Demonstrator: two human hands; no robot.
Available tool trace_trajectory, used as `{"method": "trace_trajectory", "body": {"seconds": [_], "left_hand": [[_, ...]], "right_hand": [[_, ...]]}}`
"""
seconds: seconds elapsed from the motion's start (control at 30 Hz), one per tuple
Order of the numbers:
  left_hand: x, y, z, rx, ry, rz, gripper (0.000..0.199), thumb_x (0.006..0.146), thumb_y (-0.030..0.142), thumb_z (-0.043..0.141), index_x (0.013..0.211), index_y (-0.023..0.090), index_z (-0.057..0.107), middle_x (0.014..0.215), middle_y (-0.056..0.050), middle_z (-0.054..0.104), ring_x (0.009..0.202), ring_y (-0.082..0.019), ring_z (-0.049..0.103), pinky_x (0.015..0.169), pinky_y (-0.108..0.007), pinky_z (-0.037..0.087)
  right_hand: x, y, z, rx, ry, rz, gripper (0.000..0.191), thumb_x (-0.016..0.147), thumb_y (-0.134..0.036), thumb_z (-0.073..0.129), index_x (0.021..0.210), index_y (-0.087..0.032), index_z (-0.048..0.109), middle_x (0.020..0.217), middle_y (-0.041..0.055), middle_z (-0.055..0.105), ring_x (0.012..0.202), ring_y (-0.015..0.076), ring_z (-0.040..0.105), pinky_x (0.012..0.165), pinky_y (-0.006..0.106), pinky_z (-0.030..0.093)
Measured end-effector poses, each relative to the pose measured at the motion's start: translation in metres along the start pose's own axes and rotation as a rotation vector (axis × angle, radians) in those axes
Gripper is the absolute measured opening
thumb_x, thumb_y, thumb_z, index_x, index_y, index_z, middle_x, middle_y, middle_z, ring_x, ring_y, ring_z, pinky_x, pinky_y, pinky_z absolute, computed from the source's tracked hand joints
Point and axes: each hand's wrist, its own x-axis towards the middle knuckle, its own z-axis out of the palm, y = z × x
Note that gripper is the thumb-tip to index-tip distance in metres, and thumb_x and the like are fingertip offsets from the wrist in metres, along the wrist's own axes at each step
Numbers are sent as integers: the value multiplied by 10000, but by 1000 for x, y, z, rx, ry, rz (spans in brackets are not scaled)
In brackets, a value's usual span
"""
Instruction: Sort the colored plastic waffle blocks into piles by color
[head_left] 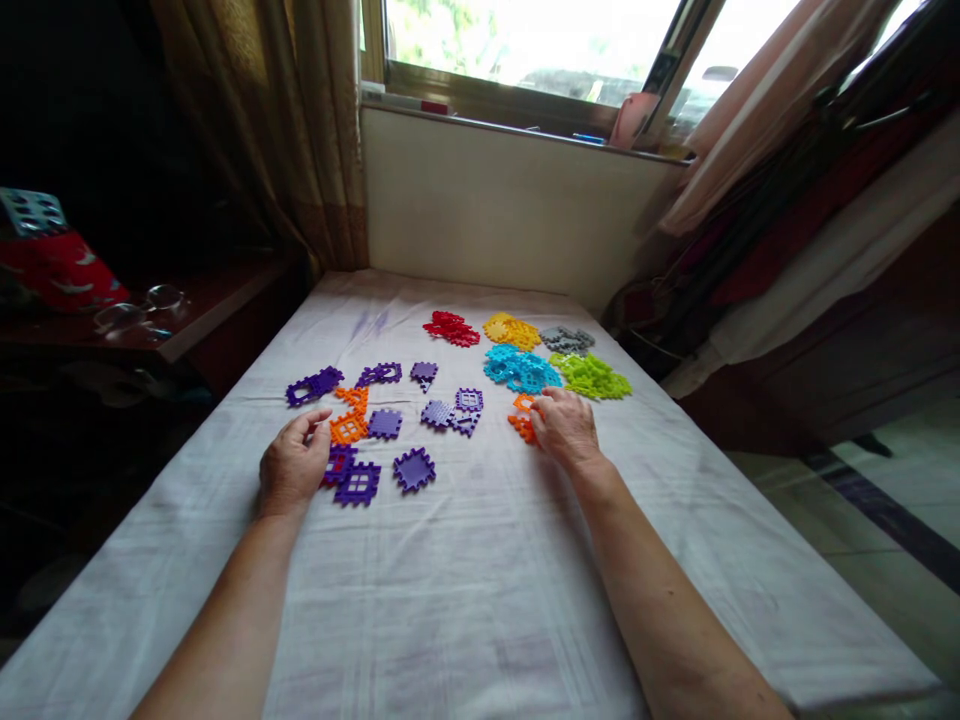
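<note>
My left hand [291,465] rests on the cloth at the left, fingers loosely bent and a gap showing by the thumb. Nothing shows in it. Beside its fingertips lie orange window-shaped building pieces [349,428], with purple window-shaped pieces [358,483] just below. Farther right, my right hand [566,428] has its fingers closed at some orange building pieces [523,428], partly covering them. Loose purple pieces are spread between the hands, among them a toothed eight-sided one [414,469] and a solid square [385,424].
Sorted heaps of red [451,328], yellow [511,330], grey [568,341], blue [523,370] and lime-green pieces [592,376] lie toward the back right. A white cloth covers the table [450,600]. Glasses [139,312] sit on a dark side table; clothes hang at the right.
</note>
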Motion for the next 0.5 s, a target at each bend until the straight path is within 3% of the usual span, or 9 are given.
{"method": "trace_trajectory", "body": {"seconds": [0.13, 0.23, 0.4, 0.5], "left_hand": [[0, 0, 0, 1, -10, -20, 337, 806, 346, 528, 1033, 230, 749, 799, -27, 715, 683, -187, 627, 715, -308, 516], [0, -1, 1, -6, -6, -41, 343, 800, 339, 524, 1031, 224, 750, 803, -31, 718, 683, -188, 628, 709, -309, 514], [0, -1, 0, -35, 10, -40, 353, 796, 343, 517, 1030, 213, 746, 838, -41, 731, 728, -197, 650, 734, -316, 525], [1, -1, 0, -60, 31, -46, 349, 794, 340, 515, 1027, 208, 739, 889, -47, 742, 775, -201, 667, 769, -320, 535]], "right_hand": [[0, -7, -6, -4, 1, -2, 260, 907, -262, 537, 1007, -198, 769, 1330, 130, 635, 1203, 332, 567, 938, 455, 455], [6, -28, -9, 15, 25, -67, 269, 929, -280, 512, 1010, -219, 761, 1302, 97, 654, 1158, 277, 583, 931, 395, 444], [16, -107, 0, 125, -86, -336, 284, 948, -288, 482, 1050, -243, 744, 1200, 71, 701, 1085, 213, 616, 922, 314, 444], [21, -163, 12, 165, -146, -407, 293, 946, -313, 484, 1107, -248, 720, 1165, 67, 713, 1084, 209, 632, 914, 306, 463]]}}
